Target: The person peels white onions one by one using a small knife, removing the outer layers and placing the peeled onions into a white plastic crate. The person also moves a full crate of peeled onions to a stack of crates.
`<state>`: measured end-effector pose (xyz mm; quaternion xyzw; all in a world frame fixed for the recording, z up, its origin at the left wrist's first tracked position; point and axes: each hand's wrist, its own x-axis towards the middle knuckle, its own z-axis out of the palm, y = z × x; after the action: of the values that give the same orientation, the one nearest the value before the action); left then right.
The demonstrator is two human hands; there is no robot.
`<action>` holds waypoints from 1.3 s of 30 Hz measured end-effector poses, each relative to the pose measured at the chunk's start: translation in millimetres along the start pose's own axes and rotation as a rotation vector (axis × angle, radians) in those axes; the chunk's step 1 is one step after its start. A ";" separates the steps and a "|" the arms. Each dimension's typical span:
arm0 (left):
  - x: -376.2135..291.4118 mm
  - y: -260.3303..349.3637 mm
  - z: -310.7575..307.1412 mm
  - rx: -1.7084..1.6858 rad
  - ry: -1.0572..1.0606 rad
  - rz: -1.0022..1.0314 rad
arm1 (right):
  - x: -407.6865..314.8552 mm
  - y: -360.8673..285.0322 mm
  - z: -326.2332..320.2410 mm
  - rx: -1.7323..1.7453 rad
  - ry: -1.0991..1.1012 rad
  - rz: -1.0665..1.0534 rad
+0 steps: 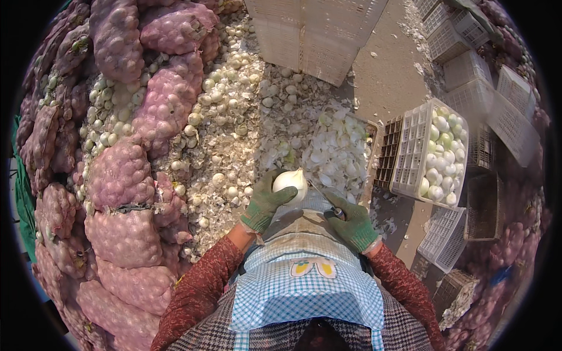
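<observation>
My left hand (266, 202), in a green knit glove, grips a pale onion (290, 186) with its pointed tip upward. The onion's visible side looks smooth and white. In my right hand (352, 223), also gloved in green, is a small knife (339, 213); its thin blade points up and left toward the onion, apart from it. Both hands are above my lap, over a blue checked apron (307, 281). Just beyond my right hand lies a heap of white onion skins (338, 153).
Loose onions and dry skins cover the ground (224, 153) ahead and left. Pink mesh sacks of onions (123, 237) are piled at left. A white crate (428, 153) of peeled onions stands at right, near other plastic crates (443, 239). Tall stacked crates (311, 35) rise ahead.
</observation>
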<state>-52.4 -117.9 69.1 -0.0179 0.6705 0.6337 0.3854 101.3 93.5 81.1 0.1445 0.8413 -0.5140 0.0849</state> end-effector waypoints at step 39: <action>11.6 10.2 21.5 -0.301 -0.008 0.166 | 4.5 -35.3 13.8 0.775 0.016 0.508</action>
<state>-55.1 -92.0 73.5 -0.0177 0.5657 0.7566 0.3274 85.3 66.8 103.1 0.3712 0.5256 -0.7523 0.1413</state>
